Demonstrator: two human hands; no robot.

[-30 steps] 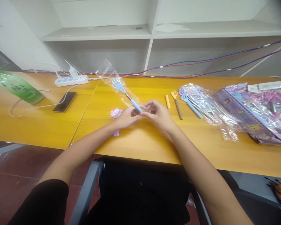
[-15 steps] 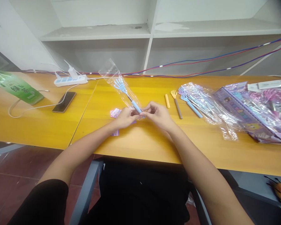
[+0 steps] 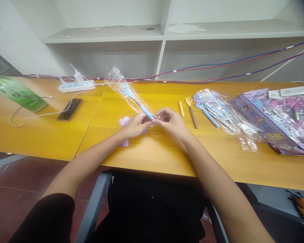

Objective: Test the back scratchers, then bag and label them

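A blue back scratcher with a hand-shaped head lies inside a clear plastic sleeve, tilted up and to the left. My left hand is closed on the handle end from the left. From the right, my right hand pinches the same end, its thumb close to the left fingertips. Exactly how the fingers grip the sleeve's lower end is hard to make out. Pink and purple printed cards lie on the table, partly hidden under my left hand and wrist.
To the right lie a yellow handle piece, a yellow-headed scratcher, a blue scratcher, several bagged ones and a purple display box. Leftward are a phone, a power strip and a green bottle.
The sleeved back scratcher has tilted further to the left, its head now a little lower. Both hands keep hold of its lower end and have barely moved.
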